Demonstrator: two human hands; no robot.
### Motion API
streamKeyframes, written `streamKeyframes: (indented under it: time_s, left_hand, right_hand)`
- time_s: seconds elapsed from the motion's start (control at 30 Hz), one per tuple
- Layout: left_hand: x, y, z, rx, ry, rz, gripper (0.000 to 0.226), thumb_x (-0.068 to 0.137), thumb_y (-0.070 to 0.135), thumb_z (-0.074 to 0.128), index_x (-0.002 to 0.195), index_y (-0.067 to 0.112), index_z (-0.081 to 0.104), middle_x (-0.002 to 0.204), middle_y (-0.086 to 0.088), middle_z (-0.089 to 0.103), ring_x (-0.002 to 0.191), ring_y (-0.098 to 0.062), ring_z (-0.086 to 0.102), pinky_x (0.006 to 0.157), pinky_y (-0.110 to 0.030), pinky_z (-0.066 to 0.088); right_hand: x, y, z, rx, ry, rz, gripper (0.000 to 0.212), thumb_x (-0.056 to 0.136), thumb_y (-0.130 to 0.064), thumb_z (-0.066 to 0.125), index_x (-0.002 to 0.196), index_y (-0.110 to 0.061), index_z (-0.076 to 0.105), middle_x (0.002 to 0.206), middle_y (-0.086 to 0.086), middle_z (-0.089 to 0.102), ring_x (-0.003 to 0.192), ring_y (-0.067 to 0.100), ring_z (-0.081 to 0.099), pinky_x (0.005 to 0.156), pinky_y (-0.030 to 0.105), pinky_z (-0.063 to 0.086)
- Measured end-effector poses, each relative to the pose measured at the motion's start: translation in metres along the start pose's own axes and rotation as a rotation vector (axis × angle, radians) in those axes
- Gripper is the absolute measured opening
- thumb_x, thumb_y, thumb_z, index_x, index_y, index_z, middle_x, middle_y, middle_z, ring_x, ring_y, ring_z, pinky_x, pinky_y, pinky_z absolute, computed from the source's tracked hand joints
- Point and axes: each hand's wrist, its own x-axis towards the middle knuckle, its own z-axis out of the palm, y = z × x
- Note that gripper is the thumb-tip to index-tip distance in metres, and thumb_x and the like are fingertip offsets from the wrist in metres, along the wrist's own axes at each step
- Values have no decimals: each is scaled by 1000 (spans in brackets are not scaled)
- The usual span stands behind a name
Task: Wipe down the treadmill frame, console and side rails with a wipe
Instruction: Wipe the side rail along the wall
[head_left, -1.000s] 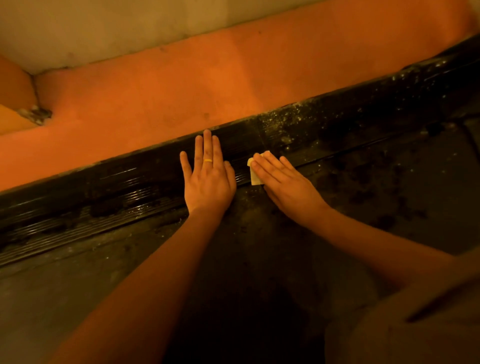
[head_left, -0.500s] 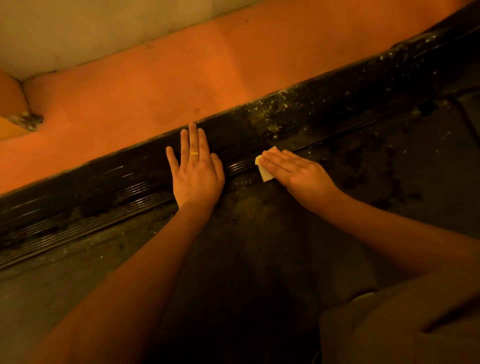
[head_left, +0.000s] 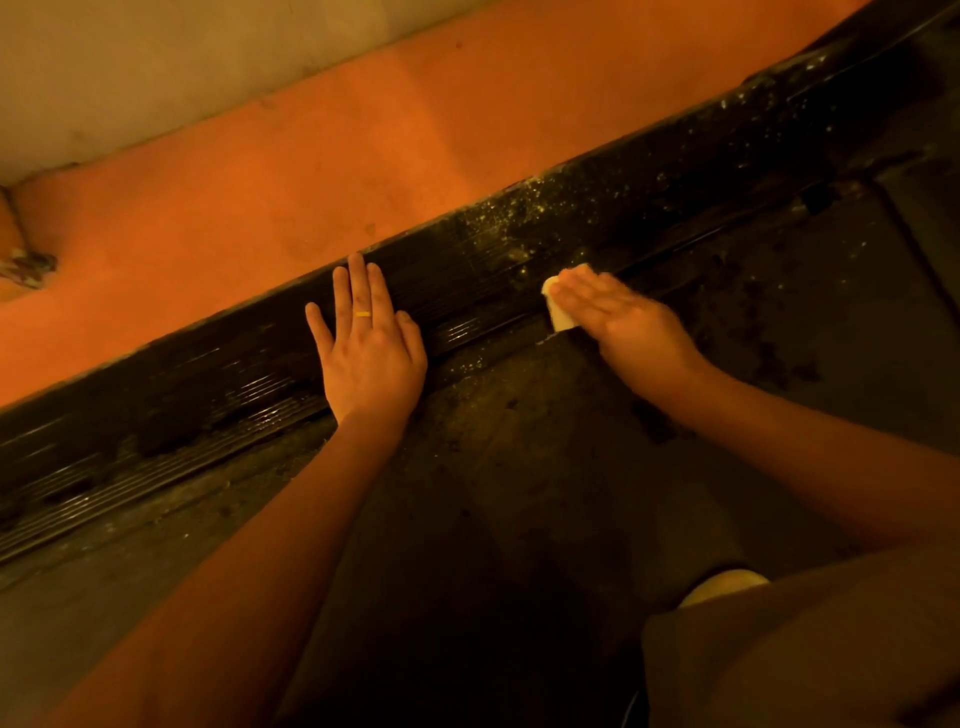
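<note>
Down low, the dark side rail (head_left: 483, 260) runs slantwise across the view, from lower left to upper right, between the orange floor (head_left: 311, 156) and the belt (head_left: 519, 493). The left hand (head_left: 371, 353) lies flat on the ribbed rail, fingers straight and slightly spread, holding nothing; a yellow ring (head_left: 363, 314) sits on one finger. The right hand (head_left: 623, 322) is to its right, well apart from it, at the inner edge of the rail where it meets the belt. Its fingers are stretched out flat on top of the wipe (head_left: 558, 312), pressing it against the rail; they are blurred, so their exact lie is hard to tell. The pale wipe is folded small and shows only at the fingertips and below them. Pale specks of dust cover the rail beyond the right hand, while the ribs near the left hand gleam. Dark blotches mark the belt. A light wall (head_left: 156, 78) borders the floor at the top left.
</note>
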Motion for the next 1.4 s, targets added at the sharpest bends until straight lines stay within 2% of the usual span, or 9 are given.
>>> streamKeyframes:
  time_s: [0.13, 0.37, 0.53, 0.67, 0.83, 0.93, 1.07, 1.23, 1.4]
  left_hand:
    - [0, -1, 0, 8, 1, -3, 60, 107, 37, 19, 161, 11, 10, 169, -6, 1, 155, -20, -3, 124, -51, -3]
    - [0, -1, -1, 9, 0, -2, 60, 107, 37, 18, 161, 11, 10, 169, -5, 0, 155, -20, -4, 124, -51, -4]
    - [0, 0, 1, 13, -2, -7, 60, 107, 36, 19, 160, 11, 10, 169, -5, 1, 155, -20, -4, 125, -52, -3]
    - [1, 0, 1, 13, -3, -12, 60, 107, 36, 18, 160, 11, 10, 169, -5, 0, 155, -20, -4, 125, -51, -2]
    - [0, 0, 2, 16, -4, -10, 61, 106, 37, 17, 161, 11, 10, 169, -5, 1, 155, -20, -3, 125, -52, 0]
    - [1, 0, 1, 19, -6, -11, 61, 106, 37, 17, 161, 11, 10, 169, -5, 1, 155, -20, -3, 125, -52, 0]
    - [0, 1, 1, 17, 5, -11, 60, 106, 37, 18, 160, 11, 11, 169, -5, 2, 155, -20, -2, 125, -52, 1]
    - [1, 1, 1, 14, 2, -11, 62, 105, 37, 16, 160, 11, 11, 169, -5, 2, 155, -20, -2, 125, -52, 0]
    - [0, 1, 2, 14, 4, -14, 60, 107, 36, 20, 161, 11, 11, 169, -5, 2, 155, -20, -3, 125, -51, -1]
  right_hand:
    - [-6, 25, -7, 64, 0, 193, 79, 79, 23, 59, 150, -5, 36, 155, 18, 37, 145, 36, 31, 119, 47, 22]
    - [5, -1, 2, 61, -40, 12, 81, 70, 23, 62, 146, -3, 45, 150, 19, 45, 139, 37, 42, 112, 54, 37]
    - [-15, 76, -20, 59, -12, 384, 70, 90, 13, 51, 151, -17, 34, 157, 6, 34, 147, 27, 30, 110, 58, 40]
    - [-15, 88, -24, 70, -30, 468, 66, 94, 9, 49, 153, -16, 33, 159, 9, 32, 148, 29, 28, 112, 61, 35]
    - [-5, 23, -11, 90, -75, 312, 70, 87, 11, 56, 151, -10, 35, 157, 12, 35, 147, 32, 29, 117, 54, 32]
    - [2, -29, 1, 98, -110, 110, 63, 96, -15, 54, 154, -7, 29, 159, 15, 30, 150, 32, 22, 122, 49, 21]
    - [13, -75, 12, 97, -228, -56, 76, 100, -45, 40, 158, -8, 8, 166, 12, 4, 153, 26, -4, 124, 40, 2]
    - [17, -77, 12, 35, -232, -55, 80, 100, -54, 34, 159, -11, 3, 167, 9, -3, 154, 23, -8, 125, 41, 1]
    - [10, -32, 4, 67, -165, 216, 77, 100, -57, 26, 160, -12, 9, 167, 7, 2, 154, 21, -6, 125, 46, 7]
